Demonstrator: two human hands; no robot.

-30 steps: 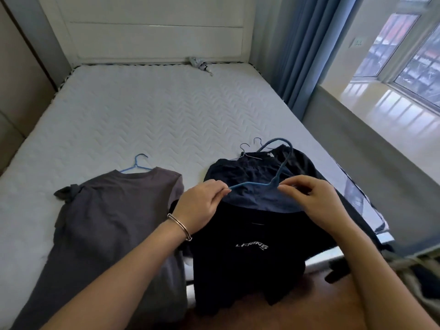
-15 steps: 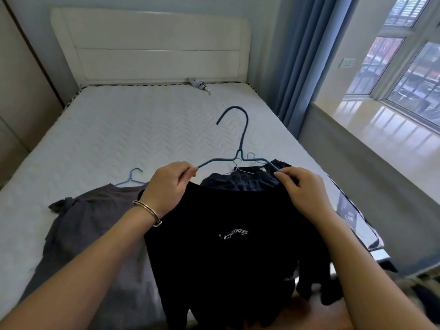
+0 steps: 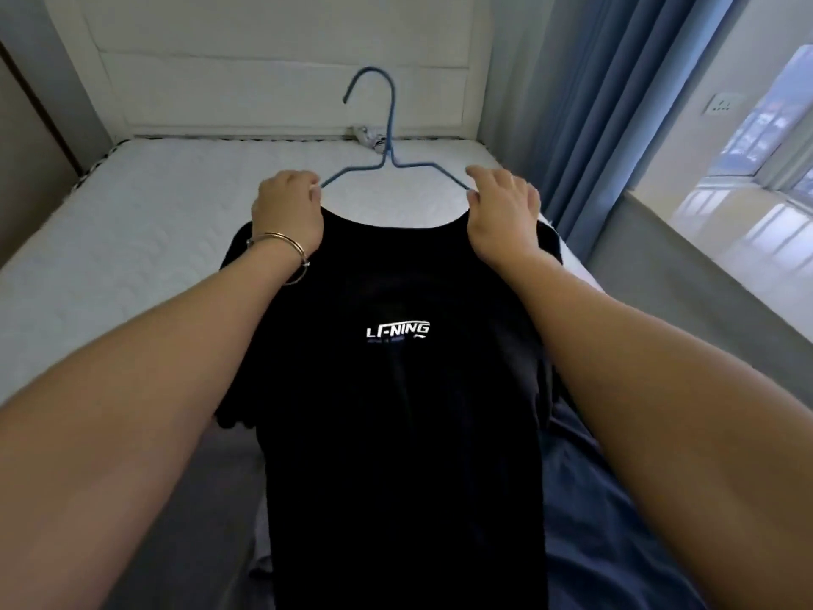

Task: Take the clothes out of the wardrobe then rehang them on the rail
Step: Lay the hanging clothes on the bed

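A black T-shirt [image 3: 396, 389] with a white chest logo hangs on a blue wire hanger [image 3: 387, 138], lifted upright in front of me above the bed. My left hand [image 3: 288, 213], with a bangle at the wrist, grips the shirt's left shoulder where the hanger arm enters. My right hand [image 3: 501, 213] grips the right shoulder and the hanger's other arm. The hook stands free above the collar. A grey shirt [image 3: 189, 499] lies on the bed below, mostly hidden by my left arm. Dark blue clothes [image 3: 572, 499] lie behind the black shirt at the right.
A white mattress [image 3: 154, 239] stretches ahead to a white headboard [image 3: 281, 68], with a small object [image 3: 367, 136] at its foot. Blue curtains [image 3: 607, 103] hang at the right beside a window sill [image 3: 726, 239]. A wardrobe side [image 3: 26, 147] stands at the left.
Both hands have raised the black shirt on its hanger off the bed, from lying flat to hanging upright. My view has tilted up, so the other clothes are mostly covered.
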